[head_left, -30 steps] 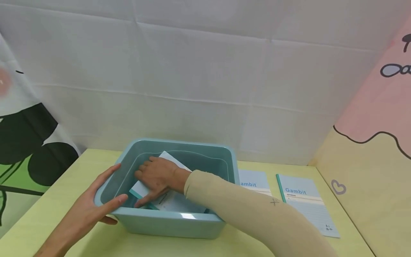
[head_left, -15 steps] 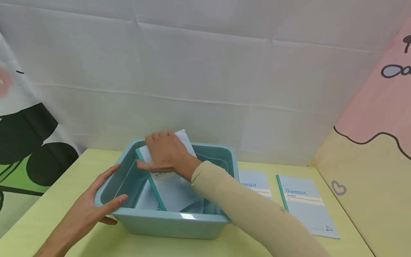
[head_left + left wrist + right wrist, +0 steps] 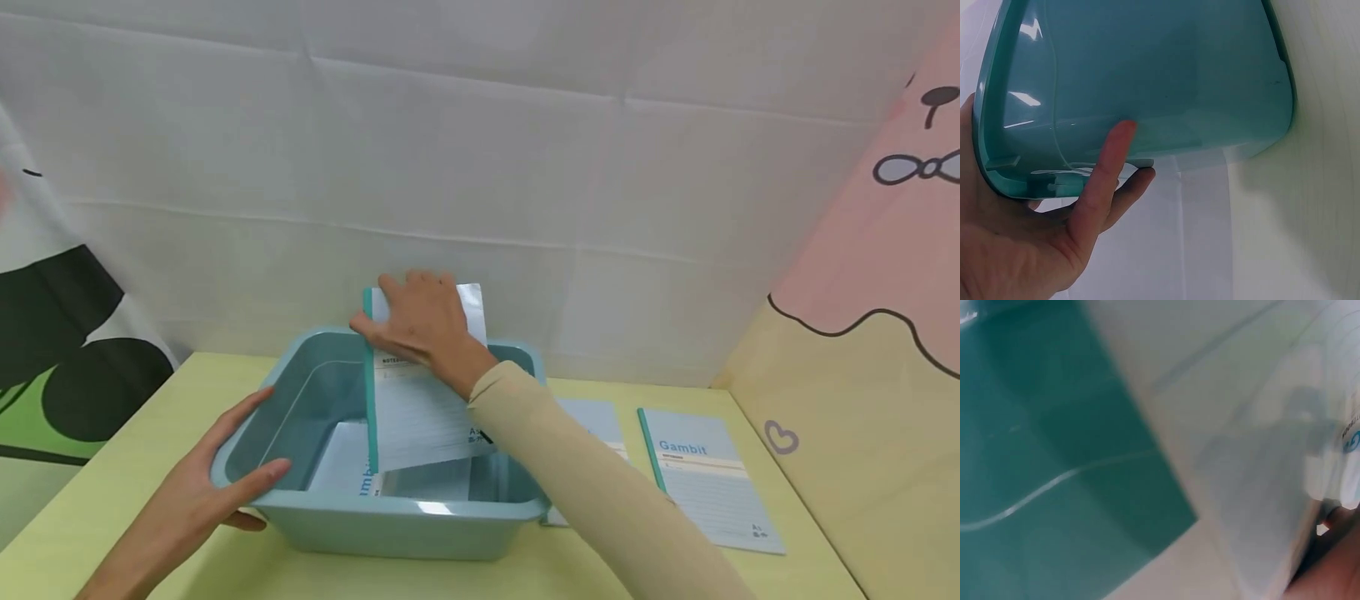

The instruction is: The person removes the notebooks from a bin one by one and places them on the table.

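Observation:
A teal plastic basin (image 3: 390, 529) stands on the table. My left hand (image 3: 191, 487) grips its left rim near the front corner, thumb over the edge; the left wrist view shows the fingers around the basin's corner. Above the basin my right hand (image 3: 423, 321) holds a notebook (image 3: 420, 417) with a teal spine, its cover facing me and its lower edge inside the basin's opening. The fingertips reach over the notebook's top part. Another notebook (image 3: 341, 462) lies flat on the basin's floor, partly hidden by the held one. In the right wrist view the held notebook (image 3: 1229, 437) fills much of the picture.
To the right of the basin, one notebook (image 3: 596, 421) lies partly under the right sleeve (image 3: 592, 475). Farther right lies another notebook (image 3: 708, 475) with "Gambit" on its cover. A white cloth wall (image 3: 450, 167) rises behind the table (image 3: 795, 517), with a printed panel at right.
My right hand has taken the notebook up from the basin's floor and raised it nearly upright, moving up and to the right. A notebook beneath came into view. The left hand stays on the rim.

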`<state>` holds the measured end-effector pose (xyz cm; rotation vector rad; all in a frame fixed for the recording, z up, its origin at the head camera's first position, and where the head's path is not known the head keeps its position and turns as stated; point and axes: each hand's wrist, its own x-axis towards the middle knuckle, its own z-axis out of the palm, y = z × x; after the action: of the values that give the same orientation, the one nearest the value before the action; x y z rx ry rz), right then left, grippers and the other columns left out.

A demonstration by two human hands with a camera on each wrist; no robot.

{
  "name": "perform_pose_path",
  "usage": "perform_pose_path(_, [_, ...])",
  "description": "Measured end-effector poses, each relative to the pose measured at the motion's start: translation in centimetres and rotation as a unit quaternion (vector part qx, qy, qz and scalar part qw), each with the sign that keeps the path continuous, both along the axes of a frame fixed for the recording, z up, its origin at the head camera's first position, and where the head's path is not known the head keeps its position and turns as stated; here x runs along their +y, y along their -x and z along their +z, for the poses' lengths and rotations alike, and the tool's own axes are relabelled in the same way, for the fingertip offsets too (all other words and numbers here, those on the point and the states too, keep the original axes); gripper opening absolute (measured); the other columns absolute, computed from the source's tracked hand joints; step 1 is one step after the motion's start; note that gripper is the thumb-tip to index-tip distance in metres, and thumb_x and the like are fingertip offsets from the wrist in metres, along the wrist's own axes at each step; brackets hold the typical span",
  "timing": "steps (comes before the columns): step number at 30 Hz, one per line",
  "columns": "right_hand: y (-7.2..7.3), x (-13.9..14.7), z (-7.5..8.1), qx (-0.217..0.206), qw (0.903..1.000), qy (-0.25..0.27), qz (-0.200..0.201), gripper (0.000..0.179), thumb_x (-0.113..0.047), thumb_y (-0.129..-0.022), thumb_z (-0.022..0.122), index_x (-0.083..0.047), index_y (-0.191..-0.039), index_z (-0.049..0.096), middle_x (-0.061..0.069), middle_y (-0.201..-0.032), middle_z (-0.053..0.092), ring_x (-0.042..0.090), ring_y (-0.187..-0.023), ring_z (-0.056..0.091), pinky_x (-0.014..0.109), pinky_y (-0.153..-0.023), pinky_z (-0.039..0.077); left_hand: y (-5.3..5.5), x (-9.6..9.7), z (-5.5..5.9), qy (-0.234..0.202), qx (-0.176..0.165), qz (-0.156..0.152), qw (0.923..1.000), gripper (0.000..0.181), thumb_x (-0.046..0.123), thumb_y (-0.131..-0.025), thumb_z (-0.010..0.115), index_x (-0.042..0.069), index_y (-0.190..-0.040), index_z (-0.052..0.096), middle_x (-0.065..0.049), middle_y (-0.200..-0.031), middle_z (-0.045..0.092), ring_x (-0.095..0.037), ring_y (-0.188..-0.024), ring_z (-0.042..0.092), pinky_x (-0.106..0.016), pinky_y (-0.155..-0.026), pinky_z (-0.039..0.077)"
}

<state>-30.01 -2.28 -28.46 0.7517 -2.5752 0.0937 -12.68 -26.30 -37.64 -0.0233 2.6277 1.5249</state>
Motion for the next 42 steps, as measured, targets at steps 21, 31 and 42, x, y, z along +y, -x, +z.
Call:
perform_pose_path(21, [1.1,6.0,4.3,-0.123,0.9873,0.06,-0.08,0.054,-0.065,-0.096,0.041,-0.019,-0.112,0.064,-0.004,-0.066,0.043,0.013,-0.069,0.046,0.029,-0.059,0.036,1.0,0.1,0.0,0.008,-0.009,0.002,0.9999,0.092,0.047,-0.102,0.062,0.045,-0.166,-0.004,-0.03,-0.17,0.004,-0.059,-0.13,0.046,-0.044,-0.073,0.066])
perform_pose_path(31, [0.9,12.0,3.1,-0.182,0.9721,0.123,-0.084,0.044,-0.061,-0.093,0.044,-0.02,-0.079,0.042,-0.001,-0.074,0.042,0.017,-0.069,0.042,0.032,-0.065,0.034,0.6,0.0,-0.2,-0.003,-0.005,0.0,1.0,0.091,0.044,-0.103,0.063,0.046,-0.166,-0.002,-0.03,-0.169,0.006,-0.057,-0.127,0.048,-0.043,-0.071,0.066])
perform_pose_path(42, [0.0,19.0,0.0,-0.258,0.9471,0.134,-0.137,0.066,-0.066,-0.096,0.037,-0.014,-0.131,0.059,0.009,-0.107,0.066,0.028,-0.097,0.062,0.044,-0.092,0.048,0.0,-0.8,-0.1,-0.01,0.006,0.002,0.9999,0.088,0.039,-0.104,0.062,0.047,-0.165,0.0,-0.029,-0.167,0.011,-0.045,-0.121,0.055,-0.042,-0.07,0.066])
